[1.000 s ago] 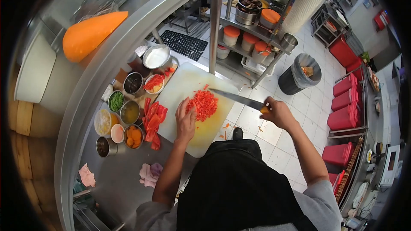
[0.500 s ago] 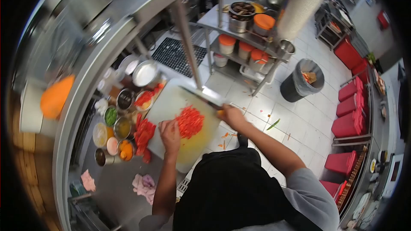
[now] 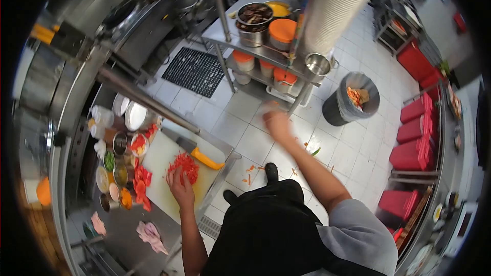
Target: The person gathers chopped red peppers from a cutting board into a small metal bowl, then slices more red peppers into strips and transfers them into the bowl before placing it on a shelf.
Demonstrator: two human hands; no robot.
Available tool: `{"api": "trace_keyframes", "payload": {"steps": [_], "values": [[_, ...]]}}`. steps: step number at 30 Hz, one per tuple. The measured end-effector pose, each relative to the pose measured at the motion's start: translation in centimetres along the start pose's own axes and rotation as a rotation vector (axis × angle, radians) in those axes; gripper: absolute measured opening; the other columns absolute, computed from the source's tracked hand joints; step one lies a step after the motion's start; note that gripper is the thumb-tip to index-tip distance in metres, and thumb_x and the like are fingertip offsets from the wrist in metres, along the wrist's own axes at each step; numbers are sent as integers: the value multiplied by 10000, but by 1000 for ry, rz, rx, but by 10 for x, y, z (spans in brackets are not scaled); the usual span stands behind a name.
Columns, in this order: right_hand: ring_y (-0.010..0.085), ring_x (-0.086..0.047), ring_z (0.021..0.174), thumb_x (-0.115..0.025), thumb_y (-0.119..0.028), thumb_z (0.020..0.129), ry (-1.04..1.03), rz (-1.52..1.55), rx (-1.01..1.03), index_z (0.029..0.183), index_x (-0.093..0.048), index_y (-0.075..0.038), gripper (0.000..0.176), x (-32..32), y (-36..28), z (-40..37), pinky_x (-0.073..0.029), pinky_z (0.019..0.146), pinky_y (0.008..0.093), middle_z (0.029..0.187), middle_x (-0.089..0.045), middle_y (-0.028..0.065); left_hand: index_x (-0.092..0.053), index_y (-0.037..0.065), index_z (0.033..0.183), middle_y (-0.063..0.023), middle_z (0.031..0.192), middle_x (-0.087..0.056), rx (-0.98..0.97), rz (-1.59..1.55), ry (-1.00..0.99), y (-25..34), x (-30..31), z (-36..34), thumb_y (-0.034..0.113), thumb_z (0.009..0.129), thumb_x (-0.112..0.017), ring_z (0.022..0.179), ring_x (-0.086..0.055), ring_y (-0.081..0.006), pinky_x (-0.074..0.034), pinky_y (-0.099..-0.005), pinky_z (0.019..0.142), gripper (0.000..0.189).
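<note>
Worktop: grey metal, carrying the white cutting board I take bearings from.
On the board: chopped red pepper, with a yellow-handled knife beside it.
Left of the board: I see red pepper slabs along its edge, then crowded bowls and tubs.
Near-left of the board: a crumpled pink cloth, well apart.

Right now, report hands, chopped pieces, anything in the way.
Left hand at chopped red pieces. Right hand blurred, off the cutting board. Yellow-handled knife lying beside the pieces.
</note>
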State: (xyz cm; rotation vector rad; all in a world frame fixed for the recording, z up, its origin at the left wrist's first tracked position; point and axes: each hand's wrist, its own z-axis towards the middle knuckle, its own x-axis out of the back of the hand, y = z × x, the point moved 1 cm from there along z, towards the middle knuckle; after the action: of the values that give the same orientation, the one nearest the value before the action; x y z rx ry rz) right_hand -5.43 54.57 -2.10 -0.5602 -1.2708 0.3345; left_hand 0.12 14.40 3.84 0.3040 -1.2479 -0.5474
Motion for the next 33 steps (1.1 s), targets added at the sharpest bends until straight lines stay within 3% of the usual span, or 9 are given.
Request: {"api": "trace_keyframes", "payload": {"steps": [4, 8, 10, 12, 14, 16, 24, 28, 33], "values": [[430, -689, 800, -662, -250, 935, 223, -166, -283, 1422, -428, -127, 554, 120, 103, 49, -521, 691, 540, 826, -717, 202, -642, -5, 1276, -150, 990, -684, 522, -356, 92, 13, -9, -40, 130, 992, -572, 1000, -613, -342, -448, -468, 978, 322], [470, -668, 874, -652, -296, 943, 176, -210, -170, 1292, -538, -79, 427, 108, 194, 83, -517, 770, 539, 915, -703, 266, -572, 11, 1385, -223, 1213, -667, -93, 583, 116, 49, 8, -45, 96, 988, -585, 1068, -631, -375, -411, -474, 1053, 406], [489, -655, 894, -640, -276, 941, 176, -122, -223, 1181, -592, -88, 309, 116, 194, 83, -514, 777, 554, 976, -676, 298, -542, 17, 1416, -244, 1299, -614, 133, 353, -9, 2, 4, -58, 113, 968, -605, 1141, -602, -388, -362, -470, 1101, 463], [492, -645, 868, -598, -253, 966, 193, -180, -170, 1090, -594, -53, 236, 132, 173, 76, -507, 765, 562, 950, -662, 300, -511, 22, 1448, -265, 1385, -561, 381, 140, -126, -14, 6, -62, 130, 948, -625, 1215, -572, -400, -313, -465, 1148, 523], [469, -646, 845, -590, -242, 972, 142, -155, -117, 1050, -596, -37, 220, 150, 142, 49, -498, 745, 560, 895, -660, 261, -475, 34, 1478, -265, 1464, -490, 135, -37, 247, 0, 19, -50, 199, 962, -617, 1288, -526, -393, -275, -453, 1175, 560], [434, -657, 818, -626, -153, 954, 95, -82, 50, 1070, -635, -57, 151, 178, 81, 7, -513, 707, 512, 919, -673, 229, -428, 37, 1512, -263, 1411, -531, 145, 393, 207, 44, 39, -43, 207, 985, -607, 1295, -517, -379, -342, -448, 1141, 582], [373, -663, 834, -638, -79, 898, -777, 446, 723, 1105, -605, -80, 210, 80, -105, -130, -557, 740, 466, 983, -605, 165, -107, 156, 1632, -161, 1549, -345, 761, -1234, -245, 105, 12, -125, 441, 1016, -584, 1372, -410, -279, -443, -472, 1063, 829], [332, -678, 964, -652, -108, 939, -1189, 526, 765, 1269, -586, -77, 338, 33, -169, -131, -568, 780, 413, 1087, -627, 148, -364, 51, 1515, -154, 1389, -538, 1029, -1322, 109, 52, 7, -189, 341, 1027, -581, 1263, -561, -270, -503, -424, 1021, 608], [395, -587, 1137, -676, -215, 934, -452, 527, 693, 1355, -515, -43, 482, -76, -201, -76, -492, 949, 495, 1172, -591, 217, -460, 14, 1424, -140, 1339, -587, 1155, -1287, 269, 9, 2, -258, 346, 1033, -570, 1179, -622, -248, -531, -389, 977, 525]]}}
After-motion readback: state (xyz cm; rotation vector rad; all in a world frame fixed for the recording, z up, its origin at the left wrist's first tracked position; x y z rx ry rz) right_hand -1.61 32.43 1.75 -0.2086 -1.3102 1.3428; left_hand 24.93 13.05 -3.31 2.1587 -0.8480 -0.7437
